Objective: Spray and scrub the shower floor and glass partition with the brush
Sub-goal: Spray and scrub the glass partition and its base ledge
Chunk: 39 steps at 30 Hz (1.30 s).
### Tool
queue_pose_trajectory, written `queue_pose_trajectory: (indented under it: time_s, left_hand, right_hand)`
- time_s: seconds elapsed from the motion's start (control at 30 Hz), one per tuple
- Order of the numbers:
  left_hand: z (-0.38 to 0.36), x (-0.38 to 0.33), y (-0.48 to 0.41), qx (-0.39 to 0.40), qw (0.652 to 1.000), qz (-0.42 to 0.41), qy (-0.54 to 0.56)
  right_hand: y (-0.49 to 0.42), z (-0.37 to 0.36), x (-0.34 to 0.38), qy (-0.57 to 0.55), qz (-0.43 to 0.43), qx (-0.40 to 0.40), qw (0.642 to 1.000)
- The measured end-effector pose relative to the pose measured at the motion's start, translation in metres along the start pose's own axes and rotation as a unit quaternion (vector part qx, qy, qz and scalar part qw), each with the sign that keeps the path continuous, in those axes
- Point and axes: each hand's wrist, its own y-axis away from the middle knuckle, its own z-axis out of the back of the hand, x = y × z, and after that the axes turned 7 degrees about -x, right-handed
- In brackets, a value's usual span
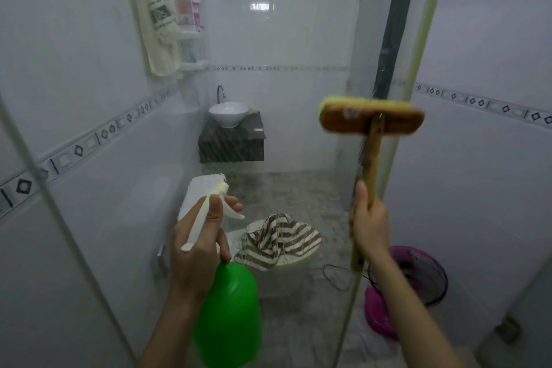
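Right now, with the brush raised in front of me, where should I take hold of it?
Probably the bare wooden handle just below the brush head, above the right hand, coming from the near side: the handle stands nearly upright, and that stretch is free.

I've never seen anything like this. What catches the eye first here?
The bright green spray bottle sits low in the middle, its white trigger gripped by the left hand. To the right, the right hand holds a wooden brush raised near the edge of the glass partition. Beyond the glass, a striped cloth lies draped over the toilet.
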Motion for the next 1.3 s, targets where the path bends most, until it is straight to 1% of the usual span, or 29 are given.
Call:
queue_pose_trajectory:
  time_s: [0.07,0.13,0.27,0.33,0.4,0.5,0.57,0.63,0.73,0.8,0.87,0.93,0.97,1.0,1.07,1.13,1.2,1.23,1.3]
  left_hand:
    - [-0.005,0.000,0.000,0.003,1.000,-0.003,-0.002]
    - [-0.009,-0.001,0.001,0.007,1.000,-0.004,0.005]
    - [-0.016,-0.003,0.002,0.012,1.000,0.000,0.005]
    - [-0.018,-0.004,0.003,0.011,1.000,0.004,0.006]
    - [-0.017,-0.004,0.005,0.009,1.000,0.009,0.014]
    - [-0.014,-0.005,0.006,0.000,1.000,0.010,0.021]
    - [-0.012,-0.004,0.007,-0.004,1.000,0.005,0.020]
    - [-0.011,-0.003,0.006,-0.004,1.000,0.002,0.010]
    - [-0.009,0.003,0.007,-0.009,1.000,-0.007,-0.012]
    - [-0.006,0.006,0.009,-0.009,1.000,-0.010,-0.019]
    - [-0.002,0.006,0.010,-0.014,1.000,-0.008,-0.003]
    - [0.006,0.006,0.009,-0.021,1.000,0.000,0.014]
    - [0.011,0.007,0.010,-0.025,1.000,0.002,0.017]
    - [0.015,0.008,0.011,-0.028,0.999,0.004,0.018]
    - [0.024,0.011,0.013,-0.033,0.999,0.008,0.009]
    - [0.031,0.015,0.015,-0.042,0.999,0.013,0.000]
    - [0.039,0.017,0.017,-0.055,0.998,0.016,-0.005]
    - [0.043,0.017,0.017,-0.060,0.998,0.015,-0.008]
    - [0.053,0.016,0.017,-0.068,0.997,0.016,-0.011]
  right_hand:
    - [0.039,0.008,-0.039,0.021,-0.039,0.025,0.999]
    - [0.046,0.014,-0.042,0.052,-0.041,0.040,0.997]
    - [-0.025,0.016,0.038,0.029,0.016,0.025,0.999]
    - [-0.044,0.015,0.055,-0.002,0.049,0.016,0.999]
    - [-0.031,0.015,0.030,0.009,0.038,0.029,0.999]
    - [0.028,0.016,-0.030,0.038,-0.021,0.053,0.998]
    - [0.047,0.014,-0.038,0.049,-0.014,0.079,0.996]
    - [0.029,0.003,-0.011,0.056,0.019,0.090,0.994]
    - [-0.014,-0.018,0.052,0.044,0.081,0.090,0.992]
    - [-0.020,-0.027,0.057,0.025,0.103,0.090,0.990]
    - [0.002,-0.025,0.020,0.032,0.077,0.095,0.992]
    - [0.045,-0.017,-0.032,0.087,0.023,0.104,0.991]
    - [0.064,-0.014,-0.049,0.125,0.006,0.112,0.986]
    - [0.074,-0.016,-0.054,0.144,0.007,0.118,0.982]
    - [0.065,-0.034,-0.030,0.130,0.054,0.122,0.982]
    - [0.043,-0.060,0.024,0.096,0.104,0.135,0.981]
    - [0.025,-0.082,0.056,0.048,0.120,0.148,0.981]
    - [0.026,-0.087,0.057,0.033,0.118,0.150,0.981]
    - [0.046,-0.086,0.026,0.066,0.106,0.145,0.982]
